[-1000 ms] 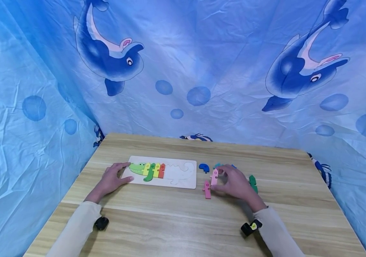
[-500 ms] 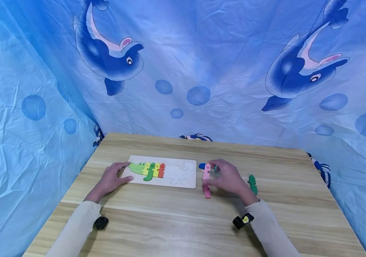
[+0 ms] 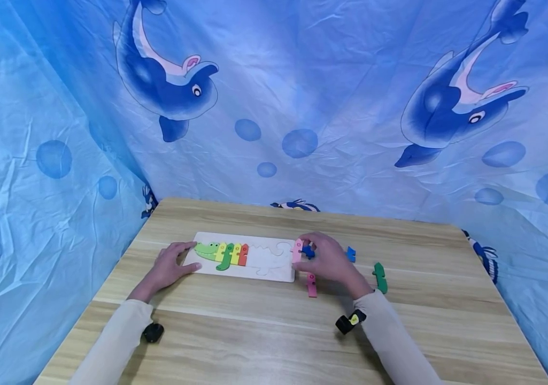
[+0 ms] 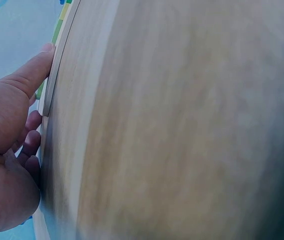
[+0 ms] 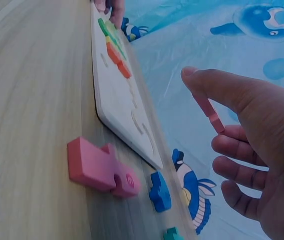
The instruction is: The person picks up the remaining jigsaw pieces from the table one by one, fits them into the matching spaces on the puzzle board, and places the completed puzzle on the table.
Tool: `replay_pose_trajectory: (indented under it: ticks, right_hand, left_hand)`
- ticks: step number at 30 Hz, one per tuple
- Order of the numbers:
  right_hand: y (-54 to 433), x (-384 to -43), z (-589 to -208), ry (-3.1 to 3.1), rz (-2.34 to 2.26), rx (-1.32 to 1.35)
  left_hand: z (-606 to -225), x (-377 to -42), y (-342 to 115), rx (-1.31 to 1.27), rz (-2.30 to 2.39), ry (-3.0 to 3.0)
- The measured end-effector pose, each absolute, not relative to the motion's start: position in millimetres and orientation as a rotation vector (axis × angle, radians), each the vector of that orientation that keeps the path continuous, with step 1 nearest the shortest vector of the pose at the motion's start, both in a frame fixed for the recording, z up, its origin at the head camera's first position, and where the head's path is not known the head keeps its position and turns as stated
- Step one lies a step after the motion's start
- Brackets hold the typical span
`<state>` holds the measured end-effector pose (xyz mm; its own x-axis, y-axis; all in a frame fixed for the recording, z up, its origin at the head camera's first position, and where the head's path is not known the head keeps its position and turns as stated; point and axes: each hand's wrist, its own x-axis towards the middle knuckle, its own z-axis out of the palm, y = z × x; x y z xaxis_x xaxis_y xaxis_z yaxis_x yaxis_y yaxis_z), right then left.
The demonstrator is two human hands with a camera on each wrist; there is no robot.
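Observation:
A white puzzle board [image 3: 271, 272] lies on the wooden table, with a crocodile's head and green, yellow and red pieces set in its left half. Outlines show on the bare right half. My left hand [image 3: 170, 264] holds the board's left end between thumb and fingers. Over the board's right edge, my right hand [image 3: 326, 259] pinches a light pink puzzle piece [image 3: 297, 251] between thumb and fingertip; the right wrist view shows this piece [image 5: 209, 112] raised above the board. A darker pink piece [image 5: 94, 165] rests on the table below that hand.
Near the board's right end lies a blue piece [image 5: 160, 192], with a teal piece [image 5: 172, 234] partly in view beside it. Farther right are another blue piece [image 3: 350, 254] and a green piece [image 3: 380, 278]. A dolphin-printed blue cloth [image 3: 274, 107] hangs behind the table.
My right hand has moved left with the light pink piece, from above the loose pieces to the board's right edge. The left hand has stayed at the board.

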<state>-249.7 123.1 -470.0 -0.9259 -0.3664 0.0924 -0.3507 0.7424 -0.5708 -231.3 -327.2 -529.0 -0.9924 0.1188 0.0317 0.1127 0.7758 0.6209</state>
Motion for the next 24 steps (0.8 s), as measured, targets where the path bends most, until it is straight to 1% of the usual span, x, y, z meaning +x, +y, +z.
replay_pose_trajectory:
  ticks: [11, 24]
  right_hand:
    - [104.1, -262.1, -472.5, 2.886, -0.987, -0.738]
    - [74.9, -276.5, -479.3, 2.851, -1.041, -0.731]
  left_hand:
    - [-526.4, -229.9, -326.1, 0.178, 1.023, 2.945]
    - [-526.4, -230.3, -325.5, 0.175, 1.024, 2.945]
